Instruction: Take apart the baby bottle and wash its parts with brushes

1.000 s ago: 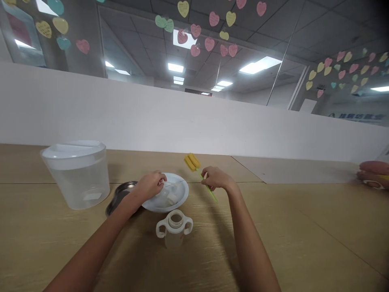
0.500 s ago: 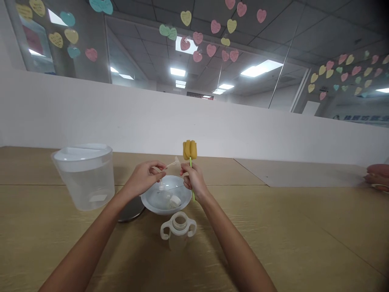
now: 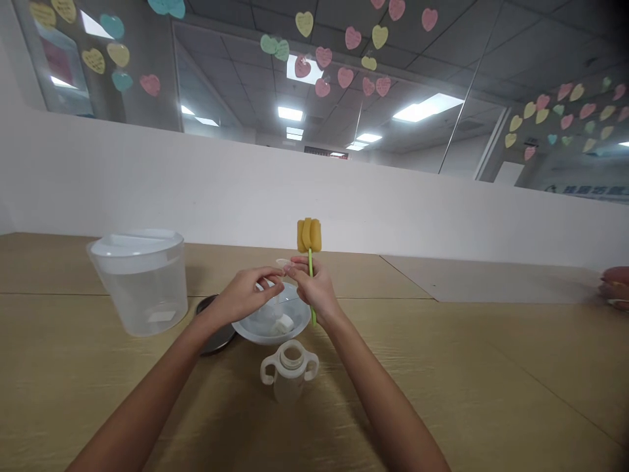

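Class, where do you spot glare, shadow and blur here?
Head view: ceiling lights glare white beyond the glass; head view: soft shadow darkens the table near the two-handled bottle; head view: the reddish object at the right edge blurs; head view: the clear piece by the right hand looks faint.

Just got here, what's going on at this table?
Someone's right hand holds a brush yellow end up, with a small clear piece at its fingertips. The left hand is close beside that piece; whether it grips it, I can't tell. The bowl below has a white part in it. An open, two-handled bottle stands upright on the near side.
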`<state>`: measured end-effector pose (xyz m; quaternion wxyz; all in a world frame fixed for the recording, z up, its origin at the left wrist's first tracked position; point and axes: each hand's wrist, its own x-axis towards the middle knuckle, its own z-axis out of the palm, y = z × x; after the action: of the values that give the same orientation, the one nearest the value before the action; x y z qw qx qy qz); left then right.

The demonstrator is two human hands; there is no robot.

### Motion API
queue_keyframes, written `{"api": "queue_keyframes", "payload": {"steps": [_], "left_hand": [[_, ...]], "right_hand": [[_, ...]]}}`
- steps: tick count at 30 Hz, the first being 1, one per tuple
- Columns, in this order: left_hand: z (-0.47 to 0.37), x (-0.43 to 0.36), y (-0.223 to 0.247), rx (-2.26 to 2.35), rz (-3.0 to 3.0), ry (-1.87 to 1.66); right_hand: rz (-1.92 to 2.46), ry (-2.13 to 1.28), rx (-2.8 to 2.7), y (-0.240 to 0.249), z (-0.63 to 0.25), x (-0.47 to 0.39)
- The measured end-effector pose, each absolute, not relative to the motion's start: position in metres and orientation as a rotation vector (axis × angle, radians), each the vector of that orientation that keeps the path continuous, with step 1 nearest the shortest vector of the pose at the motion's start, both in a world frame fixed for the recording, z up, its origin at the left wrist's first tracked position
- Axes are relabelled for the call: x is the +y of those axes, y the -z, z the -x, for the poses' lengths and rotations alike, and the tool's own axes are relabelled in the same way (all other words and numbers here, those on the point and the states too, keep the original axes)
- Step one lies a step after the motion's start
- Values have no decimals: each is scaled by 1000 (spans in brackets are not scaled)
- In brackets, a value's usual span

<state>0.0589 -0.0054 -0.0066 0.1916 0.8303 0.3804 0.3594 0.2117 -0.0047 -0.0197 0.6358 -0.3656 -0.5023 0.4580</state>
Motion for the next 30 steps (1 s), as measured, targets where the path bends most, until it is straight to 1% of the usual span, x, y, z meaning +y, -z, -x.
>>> {"api": "queue_keyframes", "payload": {"steps": [4, 8, 10, 14, 18, 24, 30], "left_hand": [[-63, 2, 14, 1066, -2252, -1185], [-54, 9, 15, 1195, -2266, -1264], [-46, 10, 12, 1327, -2314, -1293], [-36, 8, 5, 1434, -2398, -1285], [-38, 2, 2, 1390, -2400, -1211], [-43, 1, 2, 1355, -2255, -1218], [-49, 8, 9, 1307, -1985, -1294]], "right_hand": [[852, -896, -1277, 24, -212, -1], [951, -537, -1430, 24, -219, -1], [1037, -427, -1587, 22, -223, -4], [1213, -329, -1980, 18, -223, -14], [1433, -82, -2108, 13, -218, -22], [1633, 93, -2199, 7, -216, -25], [1559, 61, -2236, 8, -221, -25]]}}
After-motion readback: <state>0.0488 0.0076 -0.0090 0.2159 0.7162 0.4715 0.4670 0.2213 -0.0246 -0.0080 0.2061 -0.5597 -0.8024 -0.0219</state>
